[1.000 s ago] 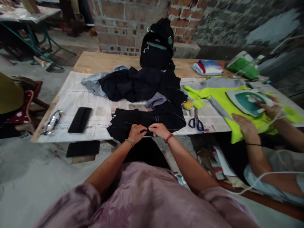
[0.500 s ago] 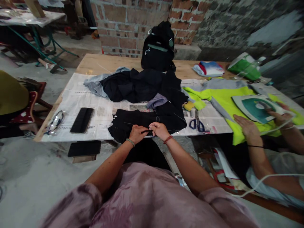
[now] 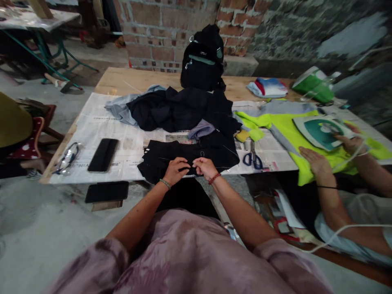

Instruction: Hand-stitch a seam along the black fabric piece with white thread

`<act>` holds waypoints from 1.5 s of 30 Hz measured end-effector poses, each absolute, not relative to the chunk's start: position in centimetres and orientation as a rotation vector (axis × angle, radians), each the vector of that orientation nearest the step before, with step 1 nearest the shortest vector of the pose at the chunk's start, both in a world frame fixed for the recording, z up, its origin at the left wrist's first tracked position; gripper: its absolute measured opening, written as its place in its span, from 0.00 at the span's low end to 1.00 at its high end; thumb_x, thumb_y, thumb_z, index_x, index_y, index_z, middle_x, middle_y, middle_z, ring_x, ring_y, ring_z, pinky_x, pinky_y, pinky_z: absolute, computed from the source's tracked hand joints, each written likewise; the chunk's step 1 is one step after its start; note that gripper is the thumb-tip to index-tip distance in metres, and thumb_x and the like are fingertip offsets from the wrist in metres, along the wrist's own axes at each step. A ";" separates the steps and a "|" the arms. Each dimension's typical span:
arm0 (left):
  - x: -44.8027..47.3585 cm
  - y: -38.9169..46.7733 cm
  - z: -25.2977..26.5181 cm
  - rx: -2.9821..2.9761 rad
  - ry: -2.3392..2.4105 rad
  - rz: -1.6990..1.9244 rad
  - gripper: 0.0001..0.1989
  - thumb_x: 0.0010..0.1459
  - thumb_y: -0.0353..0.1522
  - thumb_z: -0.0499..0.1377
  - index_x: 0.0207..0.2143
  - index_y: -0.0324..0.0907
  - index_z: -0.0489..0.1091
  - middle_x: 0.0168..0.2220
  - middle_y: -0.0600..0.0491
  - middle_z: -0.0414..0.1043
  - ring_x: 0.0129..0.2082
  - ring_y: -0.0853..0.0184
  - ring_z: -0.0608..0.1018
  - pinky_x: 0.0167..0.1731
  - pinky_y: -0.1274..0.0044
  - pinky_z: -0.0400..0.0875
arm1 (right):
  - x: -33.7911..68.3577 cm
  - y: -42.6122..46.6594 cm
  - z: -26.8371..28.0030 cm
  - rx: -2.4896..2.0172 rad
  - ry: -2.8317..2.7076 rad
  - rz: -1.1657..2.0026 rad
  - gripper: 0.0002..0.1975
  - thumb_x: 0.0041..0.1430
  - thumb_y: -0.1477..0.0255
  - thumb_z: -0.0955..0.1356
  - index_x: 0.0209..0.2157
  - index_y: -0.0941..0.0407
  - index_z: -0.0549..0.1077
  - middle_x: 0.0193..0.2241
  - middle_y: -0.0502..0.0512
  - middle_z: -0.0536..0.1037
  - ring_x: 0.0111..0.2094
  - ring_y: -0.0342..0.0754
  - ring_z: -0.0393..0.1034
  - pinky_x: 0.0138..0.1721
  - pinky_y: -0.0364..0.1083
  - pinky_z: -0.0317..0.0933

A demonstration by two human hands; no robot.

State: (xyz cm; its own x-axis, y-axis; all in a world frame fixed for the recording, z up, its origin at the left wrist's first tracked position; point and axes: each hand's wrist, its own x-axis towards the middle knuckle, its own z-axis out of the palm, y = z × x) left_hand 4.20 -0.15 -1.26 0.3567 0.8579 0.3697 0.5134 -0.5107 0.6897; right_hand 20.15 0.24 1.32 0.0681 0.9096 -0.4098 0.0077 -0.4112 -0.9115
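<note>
A black garment [image 3: 165, 150] lies along the near table edge, with a thin pale thread line across its right part. My left hand [image 3: 176, 170] is at its front edge, fingers curled over the dark cloth with the thumb below. Close by on the right, my right hand [image 3: 206, 167] pinches finger and thumb together over the same cloth. What sits in that pinch is too small to make out. A small wire-like loop [image 3: 202, 154] shows just above my right knuckles. Dark blue scissors [image 3: 252, 158] rest to the right of the garment.
More dark clothing [image 3: 174, 108] is heaped behind, before a black backpack [image 3: 202, 59]. A phone [image 3: 103, 155] and glasses [image 3: 69, 157] lie left. At right, another person's hands work an iron [image 3: 321, 131] over a yellow-green garment [image 3: 281, 122]; its white cord [image 3: 333, 237] hangs nearby.
My left fingers have loosened and lifted slightly, and the dark fold between my two hands shows less. The other person's iron has slid a little left and away. The view has shifted slightly.
</note>
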 end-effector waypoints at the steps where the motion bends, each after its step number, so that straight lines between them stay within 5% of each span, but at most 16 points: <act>1: 4.2 -0.1 -1.4 2.172 1.182 0.992 0.05 0.48 0.31 0.59 0.30 0.46 0.73 0.40 0.52 0.69 0.41 0.67 0.71 0.43 0.71 0.61 | 20.1 0.2 1.3 -1.563 -0.949 1.447 0.04 0.44 0.72 0.65 0.23 0.59 0.66 0.16 0.47 0.71 0.08 0.35 0.56 0.08 0.36 0.44; 26: 4.9 0.0 -1.6 2.249 1.243 0.887 0.05 0.48 0.29 0.58 0.29 0.46 0.73 0.39 0.55 0.69 0.41 0.68 0.70 0.43 0.72 0.58 | 19.9 -0.7 1.4 -1.554 -1.185 1.413 0.05 0.40 0.74 0.64 0.24 0.59 0.67 0.12 0.44 0.67 0.11 0.37 0.61 0.12 0.35 0.46; 32: 5.1 0.0 -1.7 2.235 1.303 0.898 0.05 0.48 0.28 0.58 0.29 0.45 0.73 0.38 0.55 0.70 0.40 0.68 0.71 0.43 0.72 0.58 | 19.7 -1.0 1.2 -1.610 -1.435 1.193 0.02 0.43 0.75 0.62 0.22 0.58 0.65 0.11 0.43 0.66 0.11 0.37 0.62 0.15 0.35 0.52; 45: 4.9 0.1 -1.8 2.259 1.240 0.924 0.04 0.48 0.29 0.59 0.28 0.45 0.73 0.39 0.55 0.68 0.42 0.68 0.70 0.43 0.73 0.57 | 19.3 -0.6 1.2 -1.565 -0.975 1.366 0.04 0.39 0.74 0.64 0.23 0.58 0.64 0.09 0.42 0.64 0.08 0.36 0.56 0.09 0.35 0.43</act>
